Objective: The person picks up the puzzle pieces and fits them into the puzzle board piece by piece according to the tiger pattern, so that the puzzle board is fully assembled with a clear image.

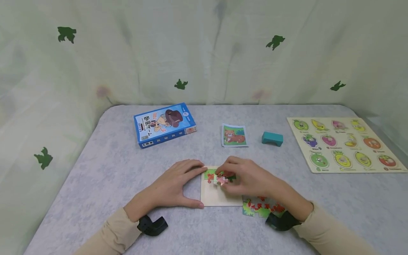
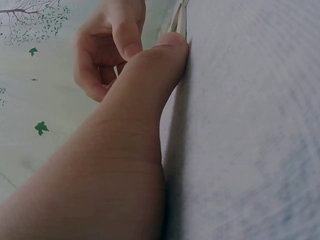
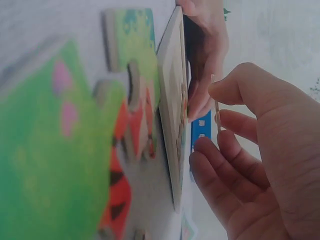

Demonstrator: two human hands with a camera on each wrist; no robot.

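Note:
A pale square puzzle board lies in front of me, with a few colored pieces set along its top. My left hand rests at its left side, forefinger at the upper corner and thumb at the lower one. Over the board, my right hand pinches a puzzle piece between thumb and fingers. In the right wrist view that thin piece appears edge-on, raised off the board. Loose puzzle pieces in green and red lie by the board's lower right, partly hidden under the right wrist.
Behind the board are a blue game box, a small bear picture card and a teal block. A fruit puzzle board lies at the right. A pale curtain with green leaves hangs behind the table.

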